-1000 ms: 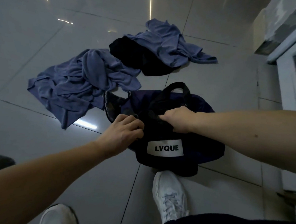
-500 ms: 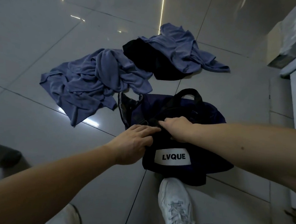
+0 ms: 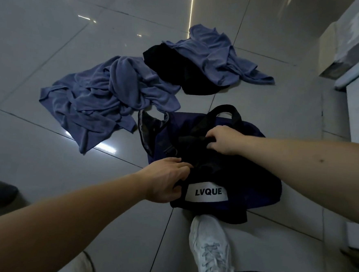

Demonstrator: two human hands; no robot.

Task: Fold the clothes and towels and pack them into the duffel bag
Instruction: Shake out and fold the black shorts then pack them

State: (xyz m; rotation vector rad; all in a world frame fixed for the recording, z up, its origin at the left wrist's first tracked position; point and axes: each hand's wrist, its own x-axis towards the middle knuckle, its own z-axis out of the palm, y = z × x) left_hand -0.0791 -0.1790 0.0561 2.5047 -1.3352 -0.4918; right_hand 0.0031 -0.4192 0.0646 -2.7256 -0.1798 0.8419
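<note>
The left hand (image 3: 166, 182) pinches the near edge of the soft, floppy duffel bag (image 3: 255, 190) on the floor; the right hand (image 3: 223, 140) grips dark fabric at its top. Beyond the hands lie crumpled blue towels (image 3: 104, 101) and a blue garment (image 3: 214, 55), limp and light, probably best lifted by corners.

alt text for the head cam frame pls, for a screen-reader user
Both hands grip the fabric top of a dark duffel bag on a glossy tile floor: left hand near its white LVQUE label, right hand farther back. Beyond lie unfolded a blue towel, a blue shirt and a black garment.
</note>
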